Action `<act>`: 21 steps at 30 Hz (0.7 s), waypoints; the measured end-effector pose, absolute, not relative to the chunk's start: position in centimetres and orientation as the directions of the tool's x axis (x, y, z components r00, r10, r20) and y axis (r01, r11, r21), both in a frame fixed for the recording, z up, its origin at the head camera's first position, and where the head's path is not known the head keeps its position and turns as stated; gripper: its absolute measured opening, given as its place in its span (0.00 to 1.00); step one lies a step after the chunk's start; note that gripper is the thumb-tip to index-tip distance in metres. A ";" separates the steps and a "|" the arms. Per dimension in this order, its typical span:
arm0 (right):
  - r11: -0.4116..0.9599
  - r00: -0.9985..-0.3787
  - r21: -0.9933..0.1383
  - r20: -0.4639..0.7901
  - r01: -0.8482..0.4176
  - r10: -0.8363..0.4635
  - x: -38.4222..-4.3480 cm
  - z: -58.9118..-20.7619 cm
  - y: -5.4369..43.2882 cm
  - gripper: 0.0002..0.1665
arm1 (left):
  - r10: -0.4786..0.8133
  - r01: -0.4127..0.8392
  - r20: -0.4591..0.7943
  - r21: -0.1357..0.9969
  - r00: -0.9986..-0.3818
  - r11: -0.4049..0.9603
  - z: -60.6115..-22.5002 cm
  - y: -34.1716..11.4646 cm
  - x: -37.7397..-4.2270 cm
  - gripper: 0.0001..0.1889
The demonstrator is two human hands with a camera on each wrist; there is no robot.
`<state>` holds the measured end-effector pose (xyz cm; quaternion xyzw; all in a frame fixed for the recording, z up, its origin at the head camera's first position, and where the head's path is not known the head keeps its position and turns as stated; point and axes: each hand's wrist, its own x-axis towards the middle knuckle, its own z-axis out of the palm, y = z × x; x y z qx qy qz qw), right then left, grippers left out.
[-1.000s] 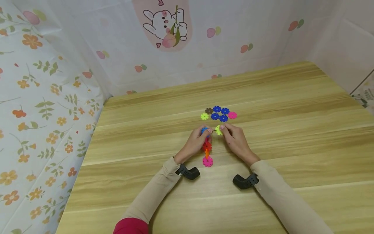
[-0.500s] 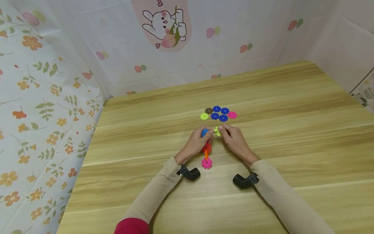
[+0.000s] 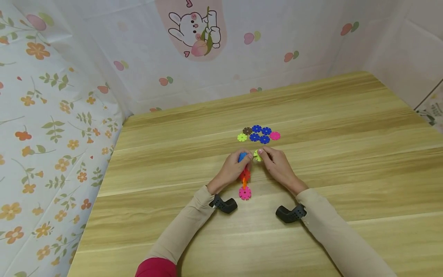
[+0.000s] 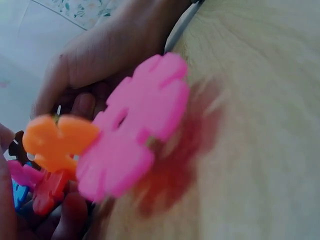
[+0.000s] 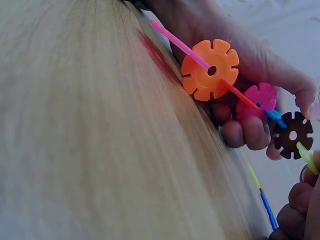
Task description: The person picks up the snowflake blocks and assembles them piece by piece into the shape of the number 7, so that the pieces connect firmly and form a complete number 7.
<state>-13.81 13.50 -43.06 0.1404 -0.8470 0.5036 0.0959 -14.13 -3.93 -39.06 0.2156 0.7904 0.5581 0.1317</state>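
Note:
My left hand (image 3: pixel 230 169) grips a chain of notched plastic snowflake discs. In the head view its blue disc (image 3: pixel 243 157) shows among the fingers, with a red disc (image 3: pixel 245 174), an orange disc (image 3: pixel 244 182) and a pink disc (image 3: pixel 245 193) hanging toward me. The right wrist view also shows a second pink disc (image 5: pixel 260 99) and a brown disc (image 5: pixel 286 141) at the chain's far end. My right hand (image 3: pixel 278 165) pinches a yellow-green disc (image 3: pixel 257 155), its edge right at the brown disc's rim. The left wrist view shows the lowest pink disc (image 4: pixel 145 105) close over the table.
Beyond the hands, loose discs lie flat on the wooden table (image 3: pixel 328 123): several blue discs (image 3: pixel 264 139), a brown one (image 3: pixel 247 131), a yellow-green one (image 3: pixel 242 137) and a pink one (image 3: pixel 275 135). A printed curtain (image 3: pixel 263 50) hangs behind the table.
The yellow-green disc in my right hand has come slightly left, narrowing the gap to my left hand. The hanging end of the chain has shifted slightly toward me. The loose discs stay put.

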 end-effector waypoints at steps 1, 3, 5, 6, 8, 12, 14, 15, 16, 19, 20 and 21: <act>0.449 -0.943 -0.829 0.303 -0.334 -0.140 -13.8 -43.1 13.5 0.21 | 0.490 0.194 0.037 0.942 -0.871 0.274 -39.1 -4.0 -14.2 0.13; 0.444 -0.943 -0.832 0.304 -0.334 -0.139 -13.8 -43.1 13.5 0.21 | 0.504 0.198 0.053 0.951 -0.862 0.238 -39.2 -4.1 -14.3 0.14; 0.441 -0.942 -0.833 0.305 -0.334 -0.138 -13.8 -43.1 13.4 0.22 | 0.521 0.203 0.079 0.961 -0.850 0.186 -39.4 -4.2 -14.4 0.14; 0.442 -0.942 -0.832 0.305 -0.335 -0.139 -13.8 -43.1 13.4 0.22 | 0.532 0.208 0.096 0.966 -0.842 0.156 -39.5 -4.2 -14.5 0.14; 0.446 -0.942 -0.830 0.304 -0.336 -0.144 -13.7 -43.1 13.4 0.22 | 0.554 0.224 0.138 0.970 -0.821 0.090 -39.6 -4.3 -14.7 0.15; 0.458 -0.940 -0.821 0.297 -0.342 -0.170 -13.7 -43.0 13.4 0.22 | 0.570 0.250 0.186 0.968 -0.801 0.036 -39.6 -4.4 -14.9 0.16; 0.463 -0.933 -0.810 0.305 -0.360 -0.191 -13.7 -43.1 13.4 0.21 | 0.567 0.247 0.182 0.968 -0.803 0.039 -39.5 -4.4 -14.9 0.16; 0.465 -0.929 -0.804 0.310 -0.370 -0.203 -13.8 -43.1 13.4 0.21 | 0.564 0.251 0.178 0.966 -0.807 0.054 -39.5 -4.4 -14.9 0.15; 0.467 -0.925 -0.799 0.314 -0.378 -0.212 -13.8 -43.1 13.4 0.21 | 0.560 0.257 0.173 0.964 -0.810 0.074 -39.5 -4.4 -14.8 0.14; 0.470 -0.921 -0.792 0.328 -0.389 -0.210 -13.8 -43.1 13.4 0.22 | 0.554 0.273 0.152 0.952 -0.818 0.142 -39.4 -4.2 -14.7 0.13; 0.469 -0.923 -0.795 0.332 -0.384 -0.194 -13.8 -43.1 13.4 0.23 | 0.553 0.281 0.146 0.945 -0.820 0.167 -39.3 -4.1 -14.7 0.13; 0.470 -0.926 -0.798 0.339 -0.376 -0.167 -13.8 -43.1 13.5 0.23 | 0.552 0.287 0.139 0.939 -0.822 0.190 -39.3 -4.1 -14.7 0.13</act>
